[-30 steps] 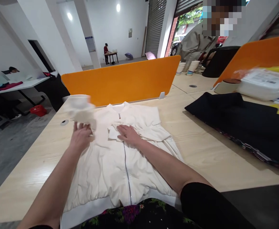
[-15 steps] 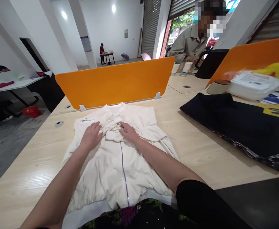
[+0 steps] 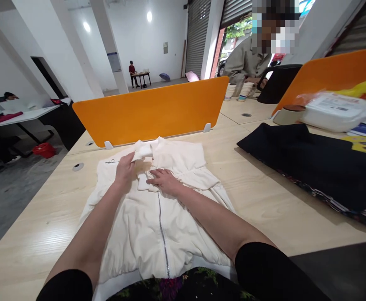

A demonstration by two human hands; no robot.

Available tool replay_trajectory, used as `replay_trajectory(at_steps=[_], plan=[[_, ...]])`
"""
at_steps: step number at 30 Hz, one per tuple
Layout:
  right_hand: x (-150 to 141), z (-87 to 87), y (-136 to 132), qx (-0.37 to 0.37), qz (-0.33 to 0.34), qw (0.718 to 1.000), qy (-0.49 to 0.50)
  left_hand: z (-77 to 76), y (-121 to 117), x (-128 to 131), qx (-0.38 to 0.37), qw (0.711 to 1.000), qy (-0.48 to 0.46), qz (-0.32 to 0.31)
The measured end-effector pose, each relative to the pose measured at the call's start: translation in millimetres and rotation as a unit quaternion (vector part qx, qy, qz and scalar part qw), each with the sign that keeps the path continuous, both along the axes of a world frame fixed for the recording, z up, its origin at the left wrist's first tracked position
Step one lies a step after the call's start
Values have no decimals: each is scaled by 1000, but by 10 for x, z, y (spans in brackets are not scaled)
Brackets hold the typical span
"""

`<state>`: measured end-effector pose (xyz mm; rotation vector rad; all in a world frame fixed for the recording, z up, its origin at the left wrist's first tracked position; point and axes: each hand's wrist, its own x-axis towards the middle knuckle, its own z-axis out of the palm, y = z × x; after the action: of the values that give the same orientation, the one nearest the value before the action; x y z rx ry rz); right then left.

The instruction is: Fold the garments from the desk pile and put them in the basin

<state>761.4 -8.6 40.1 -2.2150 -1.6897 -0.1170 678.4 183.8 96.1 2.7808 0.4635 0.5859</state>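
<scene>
A cream zip-front jacket (image 3: 139,234) lies face up on the wooden table, its sleeves folded in across the chest. The metal zipper (image 3: 162,234) runs down the lower middle. My left hand (image 3: 125,169) pinches one jacket sleeve near its cuff (image 3: 144,151), which is raised a little off the chest. My right hand (image 3: 164,181) rests with fingers spread on the other sleeve, beside its cuff (image 3: 143,182). A short dark scribble-like mark (image 3: 111,161) shows on the jacket's left shoulder area in the view.
An orange divider (image 3: 151,110) stands behind the jacket. To the right lie folded dark clothes (image 3: 308,163), a tape roll (image 3: 289,115) and a white plastic pack (image 3: 339,110). Past the divider are paper cups (image 3: 245,90), a black pitcher (image 3: 278,83) and a seated person (image 3: 242,60).
My left hand has closed on the sleeve near the cuff and lifted it up and away. My right hand has shifted slightly down and left, its fingers now flatter on the other sleeve.
</scene>
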Motion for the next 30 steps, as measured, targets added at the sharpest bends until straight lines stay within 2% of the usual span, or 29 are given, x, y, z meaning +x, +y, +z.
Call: replay_trajectory(at_steps=[3,5,8,11,13,15,17,19,23,30], plan=[[-34,23,11,18,10,1000,-14,-74,-74,-149,96,990,74,-78],[-97,65,2,29,19,999,-31,-206,-146,-209,120,976,156,-89],[-197,134,-28,66,-1,996,-60,-336,-190,-223,71,976,190,-76],[-198,136,-41,116,-62,988,-77,-272,-123,-218,33,983,144,-110],[-132,88,-30,90,-90,990,-55,-191,-39,-255,52,991,94,-75],[-53,24,-12,36,-93,995,-10,-167,53,-332,109,992,64,11],[1,-30,3,2,-90,996,24,-228,133,-427,136,982,93,93],[19,-57,9,-5,-94,995,33,-343,193,-511,113,973,153,132],[0,-50,6,-20,-97,995,34,-514,240,-578,95,970,176,138],[3,-33,-7,-33,-94,994,37,-527,252,-581,88,976,145,137]])
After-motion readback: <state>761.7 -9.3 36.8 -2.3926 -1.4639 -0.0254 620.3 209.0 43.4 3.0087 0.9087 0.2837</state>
